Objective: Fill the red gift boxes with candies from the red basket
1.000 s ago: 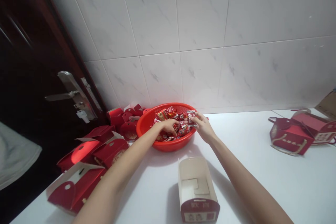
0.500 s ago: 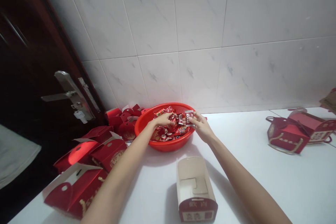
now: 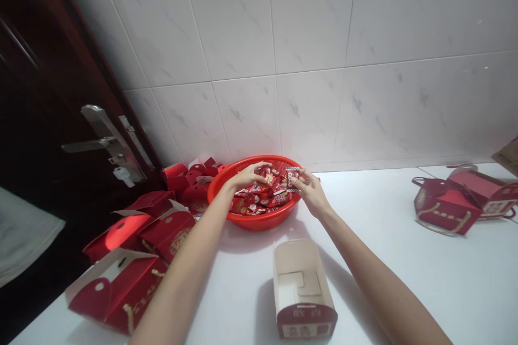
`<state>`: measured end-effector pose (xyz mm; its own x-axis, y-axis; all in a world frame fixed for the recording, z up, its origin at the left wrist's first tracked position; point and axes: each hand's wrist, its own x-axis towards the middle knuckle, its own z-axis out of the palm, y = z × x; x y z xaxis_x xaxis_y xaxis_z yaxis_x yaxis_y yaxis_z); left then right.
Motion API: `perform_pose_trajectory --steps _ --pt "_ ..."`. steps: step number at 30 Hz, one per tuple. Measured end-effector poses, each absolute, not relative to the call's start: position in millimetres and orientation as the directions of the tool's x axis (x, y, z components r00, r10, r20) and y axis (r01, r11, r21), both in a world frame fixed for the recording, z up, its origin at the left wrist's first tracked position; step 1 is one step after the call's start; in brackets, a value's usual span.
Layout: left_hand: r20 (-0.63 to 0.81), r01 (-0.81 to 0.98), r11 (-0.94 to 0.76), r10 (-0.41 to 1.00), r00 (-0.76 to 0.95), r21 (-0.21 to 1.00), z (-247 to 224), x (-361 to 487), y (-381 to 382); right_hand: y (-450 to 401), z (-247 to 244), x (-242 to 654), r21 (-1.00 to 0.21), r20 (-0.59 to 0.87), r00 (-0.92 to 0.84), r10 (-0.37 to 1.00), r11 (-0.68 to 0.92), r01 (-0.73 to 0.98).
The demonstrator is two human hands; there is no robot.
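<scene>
A red plastic basket (image 3: 259, 222) near the wall holds many small wrapped candies, mostly red. Over its far left part, my left hand (image 3: 251, 176) curls its fingers and thumb around a red candy packet (image 3: 268, 177). At the basket's right rim, my right hand (image 3: 311, 190) pinches a small red-and-white packet (image 3: 292, 179) with patterned edges. An open carton (image 3: 306, 314), cream inside with a dark red printed front, stands on the white table in front of the basket; flat flaps show on its floor.
Several red gift boxes (image 3: 117, 291) with rope handles crowd the table's left side. Two more red boxes (image 3: 447, 207) stand at the right. A tiled wall (image 3: 243, 27) rises behind the table (image 3: 364, 226). A dark door (image 3: 40, 91) with a metal handle is at left.
My left hand has lifted slightly from among the candies, with a red candy packet now showing between its fingers. My right hand keeps its packet in nearly the same place.
</scene>
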<state>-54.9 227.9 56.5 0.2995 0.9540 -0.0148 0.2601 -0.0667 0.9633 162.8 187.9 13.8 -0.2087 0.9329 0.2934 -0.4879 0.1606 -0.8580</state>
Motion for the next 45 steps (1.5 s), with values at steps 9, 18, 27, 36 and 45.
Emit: perform_pose_trajectory --steps 9,18,27,36,45 --pt "0.065 0.184 -0.128 0.946 0.317 0.975 65 -49 221 191 14 160 -0.843 0.238 -0.136 0.962 0.135 -0.520" --pt "0.080 0.266 -0.250 0.852 0.518 0.931 66 -41 218 181 23 149 -0.868 0.419 -0.224 0.880 0.316 -0.382" --pt "0.039 0.309 -0.203 0.885 0.465 0.929 63 -45 221 191 18 150 -0.921 0.329 -0.136 0.935 0.285 -0.265" --pt "-0.098 0.740 -0.202 0.935 0.341 0.642 44 -52 241 186 32 155 -0.868 0.167 -0.148 0.975 0.074 -0.491" --pt "-0.270 0.897 -0.126 0.928 0.258 0.423 18 -68 255 183 34 153 -0.861 0.106 -0.155 0.982 0.013 -0.508"
